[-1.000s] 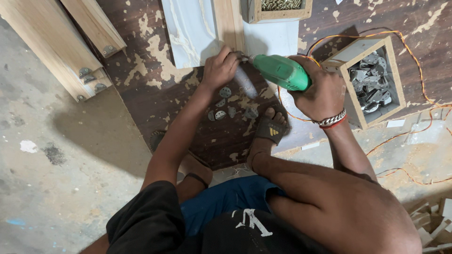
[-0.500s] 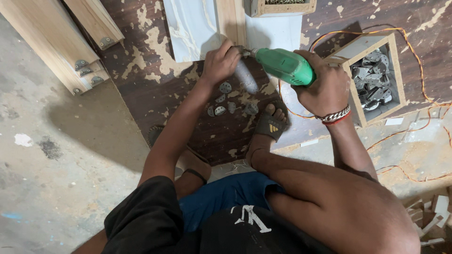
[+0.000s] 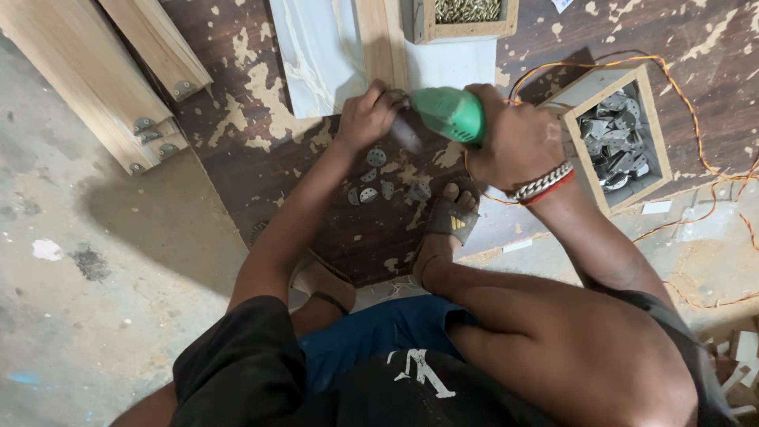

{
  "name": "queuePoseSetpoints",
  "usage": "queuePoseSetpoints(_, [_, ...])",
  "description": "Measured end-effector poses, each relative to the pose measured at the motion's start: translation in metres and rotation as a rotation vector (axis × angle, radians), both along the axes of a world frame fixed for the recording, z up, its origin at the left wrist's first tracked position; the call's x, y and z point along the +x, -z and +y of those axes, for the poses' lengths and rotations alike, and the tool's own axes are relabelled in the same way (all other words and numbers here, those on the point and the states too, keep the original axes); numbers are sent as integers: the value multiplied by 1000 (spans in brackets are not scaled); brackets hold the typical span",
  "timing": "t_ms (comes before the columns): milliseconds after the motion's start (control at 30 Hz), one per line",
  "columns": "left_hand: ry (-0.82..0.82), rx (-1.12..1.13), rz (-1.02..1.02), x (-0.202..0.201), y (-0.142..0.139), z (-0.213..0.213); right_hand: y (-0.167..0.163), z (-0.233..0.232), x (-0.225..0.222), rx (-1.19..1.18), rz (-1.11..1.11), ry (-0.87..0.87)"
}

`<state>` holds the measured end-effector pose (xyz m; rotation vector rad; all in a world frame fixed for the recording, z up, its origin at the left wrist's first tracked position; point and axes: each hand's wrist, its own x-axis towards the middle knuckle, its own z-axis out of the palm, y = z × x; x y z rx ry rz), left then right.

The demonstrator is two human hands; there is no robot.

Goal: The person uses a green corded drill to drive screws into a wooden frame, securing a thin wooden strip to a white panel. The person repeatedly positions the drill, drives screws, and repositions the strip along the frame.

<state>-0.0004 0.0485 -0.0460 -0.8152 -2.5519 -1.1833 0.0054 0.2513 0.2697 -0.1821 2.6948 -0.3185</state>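
Upper left of the frame: pale wooden beams (image 3: 103, 75) with metal brackets rest on the concrete floor (image 3: 95, 277). Centre: the left hand (image 3: 365, 119), grip closed, pinches at the tip of the green handheld power drill (image 3: 447, 113), against a narrow pale wooden strip (image 3: 381, 39). Small round metal discs (image 3: 378, 178) lie just below on the dark worn board (image 3: 261, 170). The right hand (image 3: 514, 142) grips the drill's body. Right: an open wooden box of grey metal fittings (image 3: 621, 146).

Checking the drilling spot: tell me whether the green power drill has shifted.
Yes: green power drill edged slightly left, away from the wooden box of metal plates.
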Motion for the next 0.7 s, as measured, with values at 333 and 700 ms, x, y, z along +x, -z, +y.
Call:
queuePoseSetpoints(333, [-23,-60,-54,-2,-20,1,-3,-18,-3,27,-35,-15])
queuePoseSetpoints(700, [37,9,-32,-9,0,-3,2,-22,-33,352,389,-484])
